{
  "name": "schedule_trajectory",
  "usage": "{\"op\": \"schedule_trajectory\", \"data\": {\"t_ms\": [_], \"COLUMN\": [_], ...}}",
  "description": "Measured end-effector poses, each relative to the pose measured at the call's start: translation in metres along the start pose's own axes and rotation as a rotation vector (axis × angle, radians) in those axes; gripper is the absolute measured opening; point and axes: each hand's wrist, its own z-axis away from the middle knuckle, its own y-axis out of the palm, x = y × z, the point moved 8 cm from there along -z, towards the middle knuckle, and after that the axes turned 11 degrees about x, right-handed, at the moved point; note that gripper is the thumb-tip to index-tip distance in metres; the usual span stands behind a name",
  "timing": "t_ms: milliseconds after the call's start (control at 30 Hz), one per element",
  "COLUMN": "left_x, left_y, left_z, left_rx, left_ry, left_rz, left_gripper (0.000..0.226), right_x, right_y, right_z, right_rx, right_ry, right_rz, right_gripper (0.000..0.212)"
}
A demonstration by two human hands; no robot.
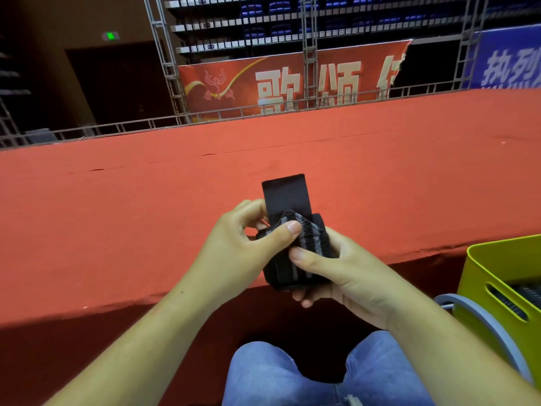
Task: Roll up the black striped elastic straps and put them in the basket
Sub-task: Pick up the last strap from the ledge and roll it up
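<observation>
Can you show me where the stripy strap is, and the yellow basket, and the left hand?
strap [314,240], head view, on its grey-striped rolled part.
basket [480,271], head view, on its yellow-green side wall.
left hand [243,244], head view, on its back, by the thumb.

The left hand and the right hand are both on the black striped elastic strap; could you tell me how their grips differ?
The left hand pinches the upper part of the black, grey-striped elastic strap, thumb on the ribbed fold; the right hand holds the lower part, thumb on its front. The left hand's fingers curl beside the flat black tab; the right hand's fingers curl under the roll. Both grip the same strap.
</observation>
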Motion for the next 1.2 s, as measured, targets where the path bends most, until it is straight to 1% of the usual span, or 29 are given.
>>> {"op": "schedule_trajectory", "data": {"t_ms": [167,333,400,533,633,767,933,1033,1133,1200], "left_x": [-0.002,0.000,0.003,0.011,0.008,0.003,0.004,0.004,0.003,0.007], "left_y": [-0.001,0.001,0.003,0.019,0.025,0.027,0.024,0.022,0.025,0.024], "left_z": [-0.003,-0.004,-0.003,0.000,0.002,0.001,0.001,0.000,0.001,0.001], "left_rx": [0.018,0.028,0.043,0.191,0.221,0.216,0.165,0.130,0.140,0.102], "left_ry": [-0.002,-0.015,-0.043,-0.172,-0.197,-0.157,-0.152,-0.159,-0.172,-0.206], "left_rz": [0.044,0.052,0.117,0.312,0.402,0.422,0.422,0.442,0.470,0.503], "left_gripper": [0.013,0.008,0.008,0.023,0.020,0.025,0.006,0.015,0.016,0.015], "right_x": [0.000,0.003,0.004,0.010,0.016,0.019,0.025,0.029,0.030,0.030], "right_y": [-0.001,-0.002,-0.003,-0.009,-0.010,-0.010,-0.009,-0.008,-0.008,-0.008], "right_z": [0.001,0.002,0.003,0.003,0.003,0.005,0.007,0.008,0.009,0.008], "right_rx": [0.007,0.005,0.007,-0.022,-0.034,-0.031,-0.031,-0.020,-0.014,-0.018], "right_ry": [0.001,-0.024,-0.041,-0.098,-0.133,-0.133,-0.141,-0.157,-0.160,-0.156], "right_rz": [0.013,0.055,0.081,0.181,0.248,0.307,0.370,0.420,0.448,0.484], "right_gripper": [0.042,0.041,0.039,0.040,0.044,0.047,0.044,0.046,0.045,0.045]}}
